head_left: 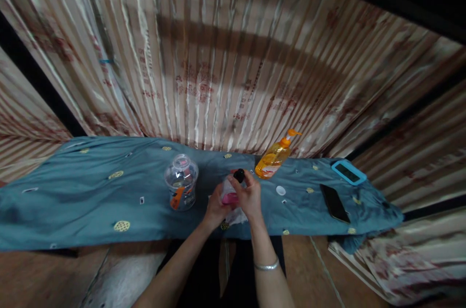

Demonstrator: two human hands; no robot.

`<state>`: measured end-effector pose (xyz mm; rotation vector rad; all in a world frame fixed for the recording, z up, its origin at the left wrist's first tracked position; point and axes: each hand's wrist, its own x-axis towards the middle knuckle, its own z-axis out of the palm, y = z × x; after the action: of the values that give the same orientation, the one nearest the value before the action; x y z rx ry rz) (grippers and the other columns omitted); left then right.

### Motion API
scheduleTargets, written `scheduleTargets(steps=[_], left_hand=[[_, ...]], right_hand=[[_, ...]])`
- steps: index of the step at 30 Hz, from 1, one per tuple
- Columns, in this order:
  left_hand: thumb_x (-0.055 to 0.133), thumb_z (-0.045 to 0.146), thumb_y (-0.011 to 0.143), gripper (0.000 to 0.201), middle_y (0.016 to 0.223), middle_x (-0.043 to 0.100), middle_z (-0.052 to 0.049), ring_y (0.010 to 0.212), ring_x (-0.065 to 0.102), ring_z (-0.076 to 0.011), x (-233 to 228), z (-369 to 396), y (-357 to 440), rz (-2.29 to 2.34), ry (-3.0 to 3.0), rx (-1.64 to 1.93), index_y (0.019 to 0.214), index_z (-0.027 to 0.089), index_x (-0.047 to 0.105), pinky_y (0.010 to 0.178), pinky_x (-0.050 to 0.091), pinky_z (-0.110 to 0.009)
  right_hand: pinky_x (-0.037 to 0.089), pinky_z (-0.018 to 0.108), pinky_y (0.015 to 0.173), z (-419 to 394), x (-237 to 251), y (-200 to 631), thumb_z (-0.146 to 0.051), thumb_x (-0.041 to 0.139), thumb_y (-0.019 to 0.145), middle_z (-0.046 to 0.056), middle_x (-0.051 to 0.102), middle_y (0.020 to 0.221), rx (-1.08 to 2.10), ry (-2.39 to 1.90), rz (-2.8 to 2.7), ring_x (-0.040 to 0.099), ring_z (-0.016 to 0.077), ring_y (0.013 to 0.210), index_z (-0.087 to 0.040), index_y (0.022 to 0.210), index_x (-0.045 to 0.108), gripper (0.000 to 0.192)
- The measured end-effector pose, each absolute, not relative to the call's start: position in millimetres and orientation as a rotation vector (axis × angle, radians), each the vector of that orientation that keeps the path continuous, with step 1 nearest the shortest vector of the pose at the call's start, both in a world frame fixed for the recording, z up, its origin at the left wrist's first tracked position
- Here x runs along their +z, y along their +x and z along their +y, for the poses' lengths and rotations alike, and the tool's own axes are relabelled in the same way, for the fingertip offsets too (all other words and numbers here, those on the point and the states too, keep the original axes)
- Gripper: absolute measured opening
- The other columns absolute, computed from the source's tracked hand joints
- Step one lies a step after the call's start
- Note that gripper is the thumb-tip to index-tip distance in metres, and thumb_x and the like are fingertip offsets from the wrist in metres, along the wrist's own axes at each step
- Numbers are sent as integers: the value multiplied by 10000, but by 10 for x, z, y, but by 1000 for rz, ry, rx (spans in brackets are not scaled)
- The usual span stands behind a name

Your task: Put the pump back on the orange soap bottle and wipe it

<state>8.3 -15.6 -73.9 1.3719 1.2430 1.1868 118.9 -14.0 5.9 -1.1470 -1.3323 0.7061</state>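
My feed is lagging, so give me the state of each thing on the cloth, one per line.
small bottle: upright, held in both hands
left hand: gripping bottle body
right hand: fingers at black cap
clear jar: upright, lidless
orange pump bottle: lying tilted
black phone: flat, screen dark

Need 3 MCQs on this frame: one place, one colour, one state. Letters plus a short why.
1. Where does the pump bottle lie relative to the hands?
A. to their left
B. to their right, on the blue cloth
C. on the floor

2. What colour is the case of the phone nearest the curtain?
A. light blue
B. red
C. yellow

3. What do the left hand and right hand hold?
A. nothing
B. the clear jar
C. a small black-capped bottle

Key: 1 B, the orange bottle lies right of the hands; 2 A, its rim is light blue; 3 C, both hands close round it, the right at the cap.
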Motion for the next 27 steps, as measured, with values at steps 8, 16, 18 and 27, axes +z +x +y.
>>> scheduleTargets(steps=[8,16,18,27], left_hand=[[883,332,635,563,962,725,-19,841,673,-198,-823,-136,42,1096,1347,1228,1114,168,638,775,530,-297],[877,348,623,599,1030,728,-40,939,702,-236,-729,-193,108,1165,1339,1264,1129,159,616,838,539,-327],[871,365,627,609,1003,724,-32,887,696,-221,-720,-220,117,1153,1313,1261,1134,162,601,801,538,-318],[865,368,625,582,1003,729,-31,914,709,-239,-664,-233,103,1164,1309,1286,1112,182,607,810,552,-326]], right_hand=[[500,282,790,-91,152,1364,-437,739,864,34,732,994,942,-952,-1481,653,195,902,-212,1018,747,273],[496,356,982,-48,8,1399,-396,877,724,92,707,1157,840,-999,-1287,668,225,1073,-199,1060,609,472],[490,355,977,-76,11,1367,-388,880,733,91,703,1142,755,-1020,-1294,659,229,1089,-206,953,591,406],[435,487,1121,-178,22,1406,-504,674,918,137,652,1337,780,-1038,-1455,606,281,1263,-177,1322,614,524]])
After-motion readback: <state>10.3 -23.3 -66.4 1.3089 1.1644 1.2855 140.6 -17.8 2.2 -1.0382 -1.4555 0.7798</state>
